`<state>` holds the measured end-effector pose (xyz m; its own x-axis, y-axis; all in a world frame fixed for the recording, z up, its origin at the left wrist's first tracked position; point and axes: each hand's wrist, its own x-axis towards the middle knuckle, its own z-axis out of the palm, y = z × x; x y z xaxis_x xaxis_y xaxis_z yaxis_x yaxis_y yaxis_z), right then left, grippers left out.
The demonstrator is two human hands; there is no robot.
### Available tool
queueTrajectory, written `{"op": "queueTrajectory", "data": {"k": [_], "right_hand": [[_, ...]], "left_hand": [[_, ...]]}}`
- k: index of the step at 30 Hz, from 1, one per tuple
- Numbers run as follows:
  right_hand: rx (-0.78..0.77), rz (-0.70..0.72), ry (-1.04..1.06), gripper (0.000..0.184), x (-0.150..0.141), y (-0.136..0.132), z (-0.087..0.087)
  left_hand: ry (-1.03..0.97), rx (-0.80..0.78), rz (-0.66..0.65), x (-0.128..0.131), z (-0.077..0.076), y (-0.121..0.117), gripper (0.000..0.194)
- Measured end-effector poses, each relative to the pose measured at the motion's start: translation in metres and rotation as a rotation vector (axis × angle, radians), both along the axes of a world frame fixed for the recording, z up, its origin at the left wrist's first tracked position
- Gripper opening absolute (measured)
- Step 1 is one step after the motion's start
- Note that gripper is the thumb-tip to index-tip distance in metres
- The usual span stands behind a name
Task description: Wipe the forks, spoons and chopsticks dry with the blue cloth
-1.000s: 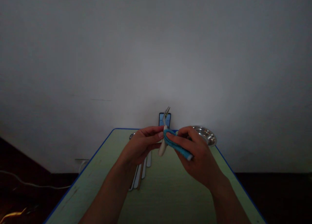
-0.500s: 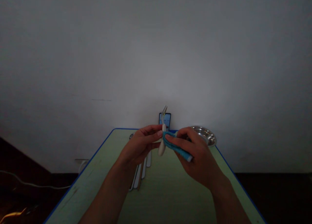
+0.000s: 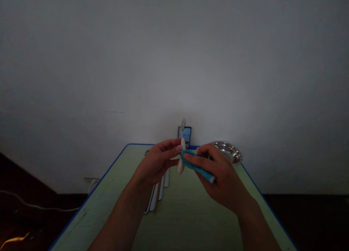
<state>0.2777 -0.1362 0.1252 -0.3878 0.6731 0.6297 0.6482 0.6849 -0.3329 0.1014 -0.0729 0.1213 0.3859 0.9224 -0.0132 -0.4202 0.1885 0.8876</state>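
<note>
My left hand (image 3: 156, 162) is shut around a white-handled fork (image 3: 181, 156), which stands nearly upright with its metal tines up. My right hand (image 3: 220, 171) pinches a folded blue cloth (image 3: 196, 166) against the fork's handle. The cloth wraps the handle's near side, and part of the handle is hidden behind my fingers. Both hands are held above the table, and neither touches it.
A green table (image 3: 191, 218) with a blue edge lies beneath my hands. Several long utensils (image 3: 155, 196) lie on it below my left hand. A steel dish (image 3: 228, 151) sits at the far right, and a phone (image 3: 187, 136) stands at the far end. A cable (image 3: 35, 206) runs across the dark floor.
The blue cloth and my right hand have shifted slightly down and left along the fork's handle. The fork stays in my left hand.
</note>
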Motion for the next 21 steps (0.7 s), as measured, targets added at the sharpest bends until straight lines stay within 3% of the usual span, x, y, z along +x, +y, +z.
{"op": "queueTrajectory", "data": {"k": [21], "right_hand": [[-0.085,0.026,-0.085,0.048,-0.002,-0.004,0.0032]], "left_hand": [[0.006,0.001,0.04,0.0023,0.0023,0.0033,0.025]]}}
